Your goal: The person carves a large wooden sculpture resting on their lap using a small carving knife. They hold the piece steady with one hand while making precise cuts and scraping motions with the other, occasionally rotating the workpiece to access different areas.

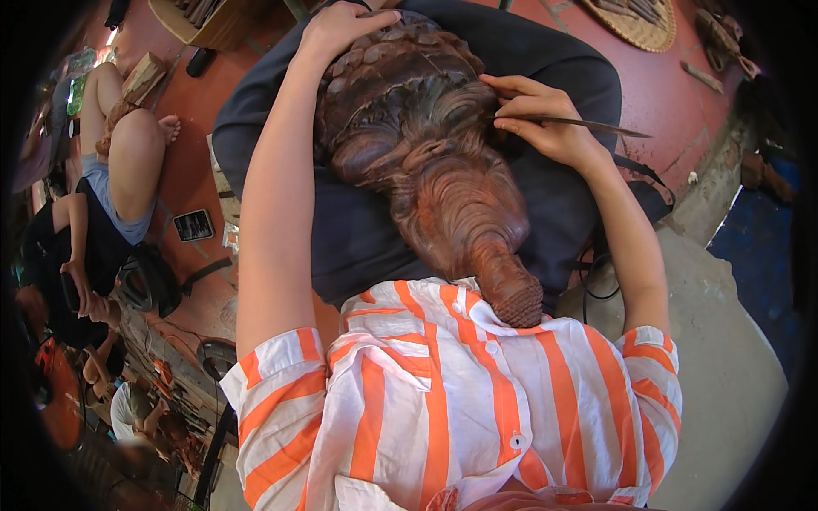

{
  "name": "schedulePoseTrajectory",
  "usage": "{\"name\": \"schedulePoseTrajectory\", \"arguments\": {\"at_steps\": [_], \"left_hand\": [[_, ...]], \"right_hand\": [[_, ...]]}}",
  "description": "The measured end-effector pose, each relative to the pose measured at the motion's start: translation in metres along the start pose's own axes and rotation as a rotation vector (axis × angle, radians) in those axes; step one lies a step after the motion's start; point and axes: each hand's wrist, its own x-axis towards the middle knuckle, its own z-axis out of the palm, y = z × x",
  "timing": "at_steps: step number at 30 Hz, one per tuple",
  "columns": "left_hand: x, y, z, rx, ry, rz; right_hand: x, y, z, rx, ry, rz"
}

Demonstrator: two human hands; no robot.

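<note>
A large dark reddish-brown wood carving [464,200] lies across my lap, its narrow textured end against my striped shirt. Swirling grooves and rounded bulges cover it, with a scalloped band toward the far end. My left hand [345,32] is closed over the far left edge of the carving, some of its fingers hidden behind the wrist and edge. At the carving's right side, my right hand [537,117] pinches a slim, dark, pointed tool [596,127]. One end of this tool sticks out to the right past the hand; its other end is hidden at the fingers.
Another person [128,170] sits on the red tiled floor at the left, near a phone [193,225]. More people [136,409] are at the lower left. A round woven tray [635,21] of tools lies at the far right, and a wooden box [213,25] stands at the far left.
</note>
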Motion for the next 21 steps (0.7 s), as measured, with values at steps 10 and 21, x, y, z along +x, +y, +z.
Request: {"name": "schedulePoseTrajectory", "arguments": {"at_steps": [10, 21], "left_hand": [[-0.002, 0.001, -0.002, 0.008, -0.021, -0.014], [-0.001, -0.003, -0.003, 0.011, -0.037, -0.022]], "right_hand": [[0.0, -0.008, 0.006, 0.036, -0.008, 0.044], [0.0, -0.008, 0.012, 0.023, 0.032, 0.027]]}}
